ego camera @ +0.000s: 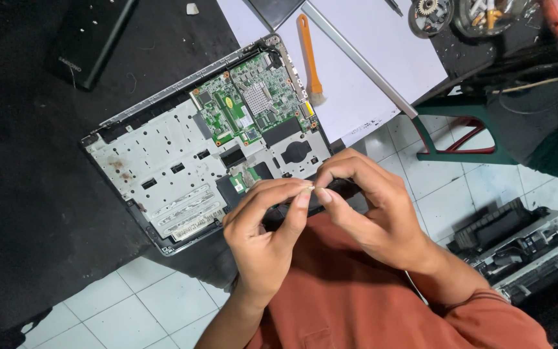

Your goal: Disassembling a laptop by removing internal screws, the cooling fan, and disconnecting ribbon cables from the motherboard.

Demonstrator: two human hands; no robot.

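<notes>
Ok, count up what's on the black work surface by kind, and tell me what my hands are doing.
Opened laptop chassis: 1
Green circuit board: 1
Orange-handled brush: 1
White paper sheet: 1
Black flat device: 1
Round dishes of small parts: 2
Total: 7
The left hand and right hand pinch something tiny between their fingertips; what it is cannot be told.

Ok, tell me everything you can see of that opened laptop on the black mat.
The opened laptop lies flat and askew on the black mat, its cover off. A silvery metal frame spans most of it; a green circuit board with a square heatsink sits at the far end. The near corner overhangs the edge, behind both hands.
</notes>
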